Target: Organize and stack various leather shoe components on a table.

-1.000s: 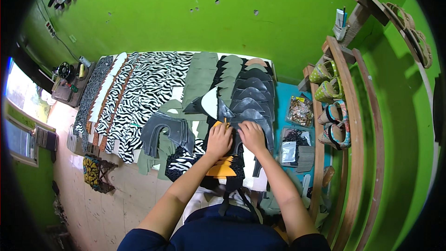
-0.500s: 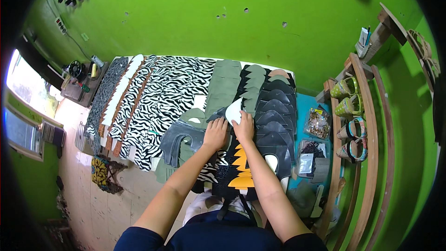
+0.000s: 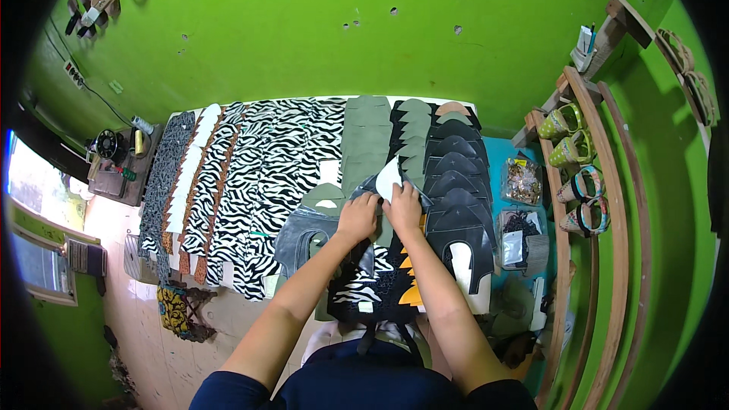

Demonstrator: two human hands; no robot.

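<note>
Over the middle of the table, a dark grey cut piece (image 3: 368,183) of leather-like sheet has its white underside (image 3: 389,178) turned up to a point. My right hand (image 3: 402,206) grips the white part, fingers and thumb closed. My left hand (image 3: 358,216) is beside it, its bent fingers closed on the dark part; the fingertips are partly hidden. Left of that hand lie dark grey curved pieces (image 3: 295,237) and an olive green piece (image 3: 323,197). A column of overlapping black pieces (image 3: 456,175) runs along the right of my right hand.
Zebra-print pieces (image 3: 285,152) cover the table's left half, with olive pieces (image 3: 366,133) beside them. Yellow pieces (image 3: 411,294) lie near my right forearm. Clear boxes (image 3: 522,181) stand on a blue surface at right, before a wooden rack (image 3: 600,258) holding sandals (image 3: 571,149).
The view has shifted slightly. Both hands stay close together on the dark grey piece, whose white side now shows narrower and stands more upright.
</note>
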